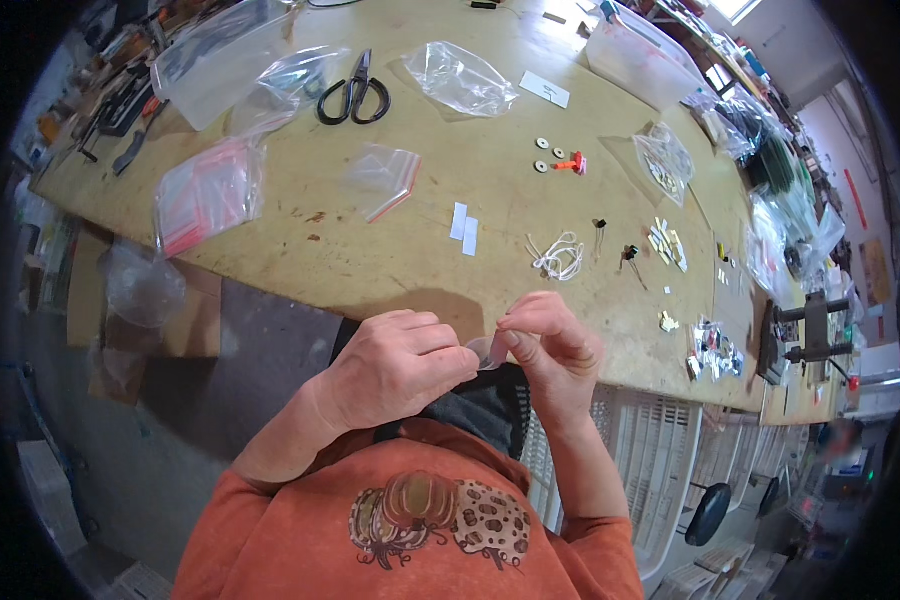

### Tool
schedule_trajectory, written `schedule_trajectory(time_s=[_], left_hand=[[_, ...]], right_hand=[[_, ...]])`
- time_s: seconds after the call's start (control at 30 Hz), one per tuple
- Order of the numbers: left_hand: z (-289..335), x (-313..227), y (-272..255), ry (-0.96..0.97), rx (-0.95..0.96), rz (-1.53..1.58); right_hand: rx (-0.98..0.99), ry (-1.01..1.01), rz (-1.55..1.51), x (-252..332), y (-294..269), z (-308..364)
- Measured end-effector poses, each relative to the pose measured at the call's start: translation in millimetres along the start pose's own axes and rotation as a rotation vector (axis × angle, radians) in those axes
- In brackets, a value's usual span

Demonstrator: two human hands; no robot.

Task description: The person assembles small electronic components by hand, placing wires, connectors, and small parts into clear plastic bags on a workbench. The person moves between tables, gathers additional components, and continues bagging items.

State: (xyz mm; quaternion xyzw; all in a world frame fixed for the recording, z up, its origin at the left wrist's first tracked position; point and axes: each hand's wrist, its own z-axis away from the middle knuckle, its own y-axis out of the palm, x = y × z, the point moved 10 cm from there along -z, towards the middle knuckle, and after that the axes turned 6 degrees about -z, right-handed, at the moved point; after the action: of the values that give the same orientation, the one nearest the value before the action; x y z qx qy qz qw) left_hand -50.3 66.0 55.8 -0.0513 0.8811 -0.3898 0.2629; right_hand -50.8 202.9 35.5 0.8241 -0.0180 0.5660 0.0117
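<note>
Hands close together, with a thin translucent piece (pixel 486 351) between them, at the near table edge above the lap. Right hand (pixel 553 350) has it pinched between thumb and finger. Left hand (pixel 395 362) is curled at its other end; thumb's hidden, so can't tell how firmly it grips.

Risks, my read: piece is flimsy, so uneven pull could crease or tear it. If the pinch slips, it likely drops to the lap or floor (hands are right at the edge, not well over the table (pixel 370 265)). A sleeve or wrist sweeping forward could scatter the white strips (pixel 469 237) or tangle the white cord (pixel 560 260).

Containers: flat zip bag (pixel 382 178) beyond the strips, looks empty. Farther left, a clear bag (pixel 210 190) holds a stack of red-edged bags. Clear pouch (pixel 663 158) at right has small pale pieces inside. Crumpled clear bag (pixel 460 80) near the black-handled scissors (pixel 354 98), nothing obvious in it. Left bin (pixel 195 85) and right bin (pixel 638 68), both translucent plastic; contents too unclear to call.
</note>
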Motion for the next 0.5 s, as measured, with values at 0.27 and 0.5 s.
schedule_trajectory(time_s=[0.27,0.5], left_hand=[[-1,-5,7,0.035,0.001,0.065],[0,5,-2,0.019,-0.029,0.012]], right_hand=[[0.033,-0.229,0.258,26,7,-4],[0.193,-0.167,0.457,19,18,7]])
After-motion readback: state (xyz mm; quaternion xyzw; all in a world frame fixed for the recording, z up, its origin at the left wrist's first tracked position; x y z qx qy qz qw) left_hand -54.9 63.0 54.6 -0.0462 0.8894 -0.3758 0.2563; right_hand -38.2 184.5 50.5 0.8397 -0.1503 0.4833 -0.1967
